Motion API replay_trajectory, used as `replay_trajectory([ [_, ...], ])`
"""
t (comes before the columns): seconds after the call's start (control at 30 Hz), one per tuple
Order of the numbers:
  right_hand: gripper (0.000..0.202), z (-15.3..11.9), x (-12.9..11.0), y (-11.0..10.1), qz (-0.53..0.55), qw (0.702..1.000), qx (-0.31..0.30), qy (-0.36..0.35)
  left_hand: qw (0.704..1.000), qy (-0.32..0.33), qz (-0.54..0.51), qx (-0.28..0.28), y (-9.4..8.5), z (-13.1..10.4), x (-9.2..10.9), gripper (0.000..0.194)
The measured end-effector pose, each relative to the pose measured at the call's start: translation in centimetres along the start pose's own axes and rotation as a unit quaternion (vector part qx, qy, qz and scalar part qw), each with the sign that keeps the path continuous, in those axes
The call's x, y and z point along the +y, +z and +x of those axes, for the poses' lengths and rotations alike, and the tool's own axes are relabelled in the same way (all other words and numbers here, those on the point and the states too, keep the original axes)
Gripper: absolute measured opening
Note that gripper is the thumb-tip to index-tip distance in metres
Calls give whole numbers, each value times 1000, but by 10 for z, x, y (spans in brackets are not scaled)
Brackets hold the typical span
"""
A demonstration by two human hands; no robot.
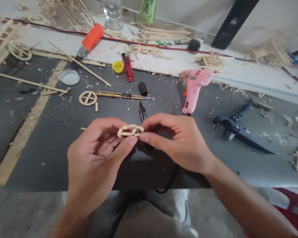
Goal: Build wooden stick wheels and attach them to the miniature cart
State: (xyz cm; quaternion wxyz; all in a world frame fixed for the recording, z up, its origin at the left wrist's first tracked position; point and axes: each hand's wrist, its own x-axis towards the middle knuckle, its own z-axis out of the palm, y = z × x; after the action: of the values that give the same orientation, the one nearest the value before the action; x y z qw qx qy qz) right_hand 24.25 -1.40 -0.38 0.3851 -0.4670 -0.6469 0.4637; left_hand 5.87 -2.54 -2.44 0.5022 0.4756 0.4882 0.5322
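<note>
One small wooden ring [130,127] is held above the dark tabletop [52,158], clamped between thumb and fingers of both the left hand [96,148] and the right hand [178,138], with one spoked wheel [88,98], one pink glue gun [195,89], one red lighter [128,67] and one yellow cap [118,67] spread beyond.

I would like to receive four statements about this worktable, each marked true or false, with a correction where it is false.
1. The left hand and the right hand both hold a small wooden ring. True.
2. The glue gun is green. False: it is pink.
3. The yellow cap lies beside the red lighter. True.
4. The orange-handled tool is in the right hand. False: it lies apart from both hands.
</note>
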Motion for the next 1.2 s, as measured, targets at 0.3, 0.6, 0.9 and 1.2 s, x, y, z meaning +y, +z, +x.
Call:
replay_trajectory([
  [0.3, 10, -2, -1, 8, -71, 996, -8, -53, 999, -8, -53, -7, 2, -2, -2, 24],
  [0.6, 9, 0, 3, 11, -67, 995, -22, -68, 999, -23, -31, 17, 2, 0, 0, 25],
  [0.9, 10, 0, 1, 14, -60, 998, 4, 20, 998, -35, 7, 51, 5, -1, 2, 21],
  [1.2, 11, 0, 4, 10, -47, 998, 29, -23, 999, -21, -35, 35, 2, 2, -3, 24],
])
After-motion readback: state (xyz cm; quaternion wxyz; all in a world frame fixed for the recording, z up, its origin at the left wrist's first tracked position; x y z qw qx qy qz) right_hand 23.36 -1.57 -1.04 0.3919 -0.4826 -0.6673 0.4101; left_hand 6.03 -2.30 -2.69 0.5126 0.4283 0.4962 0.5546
